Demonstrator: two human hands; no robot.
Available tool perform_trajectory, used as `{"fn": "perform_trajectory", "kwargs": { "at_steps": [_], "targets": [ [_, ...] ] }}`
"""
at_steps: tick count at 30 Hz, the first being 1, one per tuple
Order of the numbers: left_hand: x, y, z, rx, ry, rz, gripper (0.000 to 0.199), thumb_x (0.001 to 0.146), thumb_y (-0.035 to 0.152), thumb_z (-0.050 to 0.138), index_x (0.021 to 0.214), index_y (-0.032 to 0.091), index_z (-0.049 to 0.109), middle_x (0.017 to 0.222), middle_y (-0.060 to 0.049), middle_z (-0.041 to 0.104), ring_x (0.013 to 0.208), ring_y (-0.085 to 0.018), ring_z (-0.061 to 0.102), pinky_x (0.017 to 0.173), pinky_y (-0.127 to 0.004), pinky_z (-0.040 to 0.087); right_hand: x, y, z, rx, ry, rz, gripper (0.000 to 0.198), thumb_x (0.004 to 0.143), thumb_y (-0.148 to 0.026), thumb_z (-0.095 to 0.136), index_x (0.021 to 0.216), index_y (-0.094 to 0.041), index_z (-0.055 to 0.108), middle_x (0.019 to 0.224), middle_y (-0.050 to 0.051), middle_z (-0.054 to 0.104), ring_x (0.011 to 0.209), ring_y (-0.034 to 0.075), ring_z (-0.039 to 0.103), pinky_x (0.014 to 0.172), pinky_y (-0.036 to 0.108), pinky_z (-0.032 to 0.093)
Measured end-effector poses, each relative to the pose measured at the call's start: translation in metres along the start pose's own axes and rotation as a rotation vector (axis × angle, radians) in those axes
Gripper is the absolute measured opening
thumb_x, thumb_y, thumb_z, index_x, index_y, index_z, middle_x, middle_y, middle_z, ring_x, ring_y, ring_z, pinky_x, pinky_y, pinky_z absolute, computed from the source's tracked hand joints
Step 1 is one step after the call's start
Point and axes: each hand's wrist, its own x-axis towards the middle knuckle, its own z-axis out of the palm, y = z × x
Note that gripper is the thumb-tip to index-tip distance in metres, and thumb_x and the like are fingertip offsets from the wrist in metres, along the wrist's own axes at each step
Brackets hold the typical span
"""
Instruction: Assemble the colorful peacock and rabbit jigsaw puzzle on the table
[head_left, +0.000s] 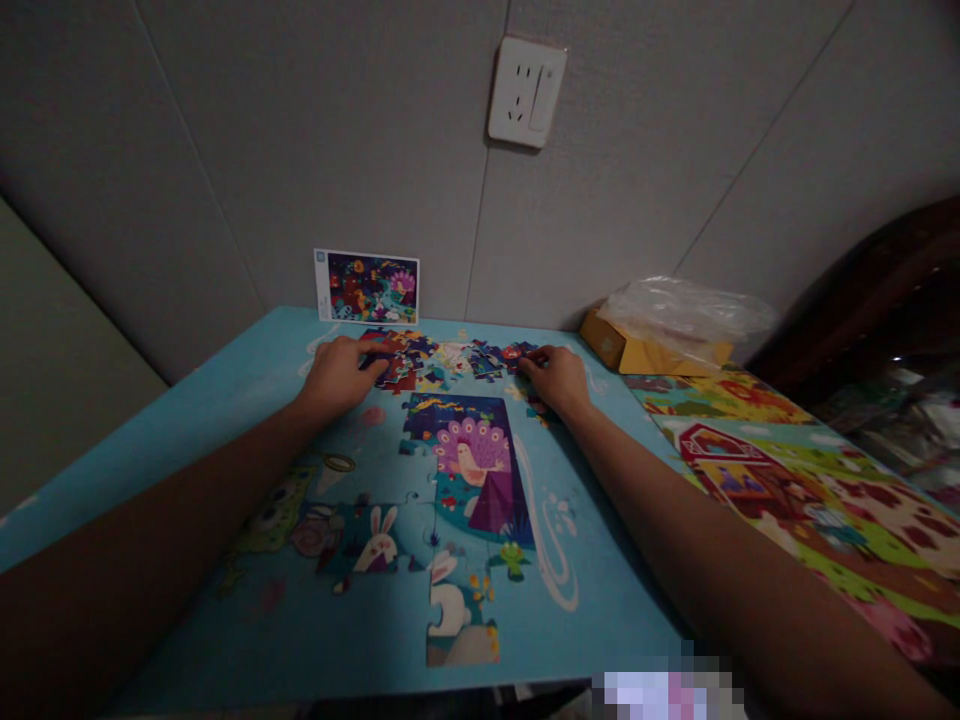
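Note:
Loose jigsaw pieces (454,360) lie in a heap along the far part of the blue table. At the heap's left end is my left hand (341,372), thumb and forefinger apart against the pieces. My right hand (559,378) is at the right end, its fingertips pinched together at the edge of a dark puzzle piece (523,352). Nearer to me lies a partly joined puzzle (472,465) with a purple peacock, a tent and white rabbits. A picture card (373,287) of a similar scene leans on the wall behind the heap.
The blue tabletop (600,610) meets a grey wall with a socket (527,92). A yellow box (637,345) with a clear plastic bag (682,310) stands at the back right. A farm-scene puzzle (825,500) lies along the right side.

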Motion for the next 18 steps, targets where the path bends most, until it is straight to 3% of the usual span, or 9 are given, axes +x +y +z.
{"fn": "perform_trajectory", "kwargs": {
  "at_steps": [3, 7, 11, 15, 18],
  "targets": [
    [0.0, 0.001, 0.0, 0.018, -0.003, -0.003, 0.04, 0.089, 0.034, 0.055, 0.121, 0.018, 0.074, 0.117, -0.015, 0.072, 0.108, -0.033, 0.065, 0.1, -0.045, 0.048, 0.0, -0.001, 0.001, -0.017, 0.01, 0.036, 0.035, 0.09, -0.049, 0.061, 0.101, -0.019, 0.075, 0.1, 0.011, 0.075, 0.091, 0.024, 0.069, 0.078, 0.031, 0.047],
    [-0.002, 0.002, 0.001, -0.009, 0.045, 0.004, 0.038, 0.089, 0.035, 0.056, 0.118, 0.02, 0.075, 0.116, -0.014, 0.072, 0.11, -0.033, 0.064, 0.102, -0.044, 0.047, 0.0, -0.003, 0.003, -0.133, 0.008, 0.025, 0.049, 0.09, -0.054, 0.06, 0.122, -0.018, 0.069, 0.111, 0.015, 0.072, 0.102, 0.027, 0.064, 0.087, 0.035, 0.045],
    [-0.002, 0.002, 0.001, -0.057, 0.093, 0.047, 0.035, 0.087, 0.035, 0.057, 0.113, 0.022, 0.077, 0.109, -0.012, 0.073, 0.105, -0.031, 0.065, 0.101, -0.044, 0.047, -0.001, -0.005, 0.003, -0.196, -0.03, 0.019, 0.048, 0.09, -0.056, 0.058, 0.117, -0.019, 0.073, 0.111, 0.019, 0.07, 0.11, 0.031, 0.06, 0.093, 0.04, 0.043],
    [-0.003, 0.002, 0.0, -0.159, 0.14, 0.108, 0.033, 0.086, 0.036, 0.06, 0.108, 0.02, 0.078, 0.109, -0.013, 0.072, 0.101, -0.029, 0.064, 0.096, -0.043, 0.05, -0.001, -0.008, -0.004, -0.017, 0.047, 0.054, 0.034, 0.085, -0.042, 0.066, 0.107, -0.017, 0.076, 0.106, 0.016, 0.071, 0.104, 0.029, 0.062, 0.087, 0.038, 0.045],
    [-0.007, 0.009, -0.004, -0.264, 0.174, 0.191, 0.037, 0.085, 0.035, 0.062, 0.116, 0.019, 0.073, 0.111, -0.012, 0.072, 0.106, -0.028, 0.063, 0.098, -0.042, 0.049, -0.005, -0.017, -0.006, 0.352, 0.032, 0.023, 0.021, 0.084, -0.03, 0.061, 0.091, -0.015, 0.074, 0.085, 0.008, 0.073, 0.079, 0.02, 0.064, 0.074, 0.031, 0.045]
  ]
}}
